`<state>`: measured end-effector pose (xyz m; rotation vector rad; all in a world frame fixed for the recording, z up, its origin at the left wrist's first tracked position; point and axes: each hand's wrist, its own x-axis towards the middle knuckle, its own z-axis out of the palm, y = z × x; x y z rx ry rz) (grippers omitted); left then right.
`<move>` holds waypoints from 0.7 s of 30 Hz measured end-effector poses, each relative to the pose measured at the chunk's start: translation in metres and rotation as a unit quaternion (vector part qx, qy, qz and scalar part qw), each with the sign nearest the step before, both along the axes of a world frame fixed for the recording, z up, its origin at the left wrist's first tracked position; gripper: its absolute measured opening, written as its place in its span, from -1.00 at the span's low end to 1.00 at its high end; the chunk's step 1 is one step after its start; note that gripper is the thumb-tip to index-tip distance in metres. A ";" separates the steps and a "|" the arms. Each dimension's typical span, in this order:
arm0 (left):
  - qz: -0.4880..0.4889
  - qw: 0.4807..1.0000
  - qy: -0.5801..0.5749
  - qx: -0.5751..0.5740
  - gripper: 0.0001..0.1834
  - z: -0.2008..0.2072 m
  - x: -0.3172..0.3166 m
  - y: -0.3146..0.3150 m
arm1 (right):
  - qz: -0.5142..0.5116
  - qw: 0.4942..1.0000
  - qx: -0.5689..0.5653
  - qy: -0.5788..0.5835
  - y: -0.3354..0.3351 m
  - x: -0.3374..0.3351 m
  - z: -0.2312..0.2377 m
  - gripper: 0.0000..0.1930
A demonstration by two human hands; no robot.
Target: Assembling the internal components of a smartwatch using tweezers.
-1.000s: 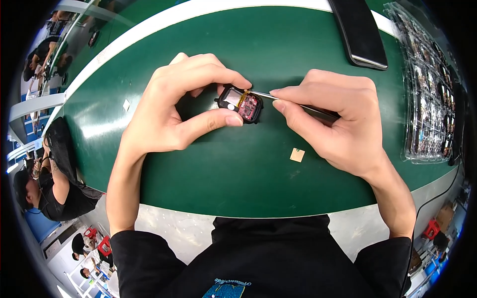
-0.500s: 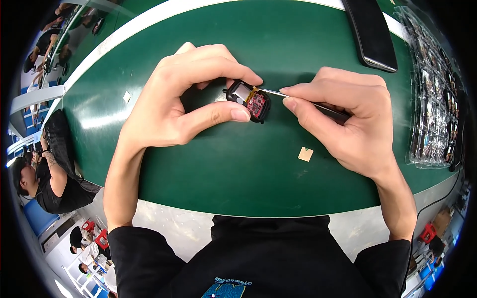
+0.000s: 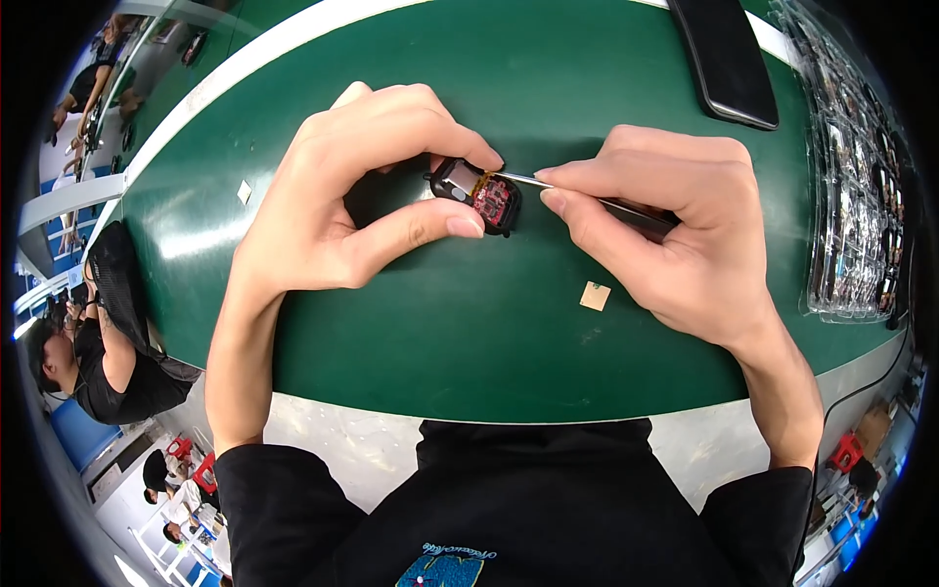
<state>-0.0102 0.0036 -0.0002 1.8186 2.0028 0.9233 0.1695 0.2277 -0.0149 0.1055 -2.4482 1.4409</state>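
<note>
Between the thumb and fingers of my left hand (image 3: 362, 186) is a small black device housing (image 3: 507, 217), opened up. Inside it show a silvery block (image 3: 460, 180), a red circuit board (image 3: 494, 201) and a strip of amber film. My right hand (image 3: 675, 215) pinches slim metal tweezers (image 3: 523, 179) between thumb and forefinger. Their tip reaches the upper edge of the housing, beside the amber strip. Whether the tip grips anything is too small to tell. My left fingertips partly cover the housing's rim.
On the green table (image 3: 440, 342) lie a small beige square (image 3: 595, 295) below the tweezers and a white scrap (image 3: 245, 192) at the left. A black phone-like slab (image 3: 729, 68) is at the upper right. Stacked clear plastic trays (image 3: 851, 186) stand along the right. A person (image 3: 108, 362) sits at left.
Hands, housing and tweezers have shifted slightly left in the picture, as has the beige square on the table. The tweezers' tip stays at the housing's upper edge, and both grips look the same.
</note>
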 end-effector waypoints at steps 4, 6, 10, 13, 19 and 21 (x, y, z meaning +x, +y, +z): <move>-0.009 1.000 0.008 0.007 -0.48 0.000 -0.001 0.001 | 0.001 1.000 -0.019 -0.005 -0.001 0.001 0.001 -0.83; 0.007 1.000 -0.008 -0.012 -0.47 0.002 0.001 0.000 | -0.001 1.000 -0.004 0.001 0.000 0.000 0.003 -0.83; 0.011 1.000 -0.015 -0.016 -0.46 0.002 0.001 -0.001 | -0.003 1.000 -0.015 -0.002 0.000 0.001 0.002 -0.83; 0.011 1.000 -0.016 -0.020 -0.45 0.003 0.000 -0.001 | 0.005 1.000 -0.006 0.008 0.000 0.002 0.000 -0.83; 0.017 1.000 -0.019 -0.017 -0.45 0.002 0.001 0.000 | 0.006 1.000 0.006 0.026 -0.002 0.002 -0.002 -0.83; 0.012 1.000 -0.019 -0.018 -0.42 0.002 0.001 -0.002 | 0.002 0.999 0.023 0.036 -0.002 0.000 -0.002 -0.83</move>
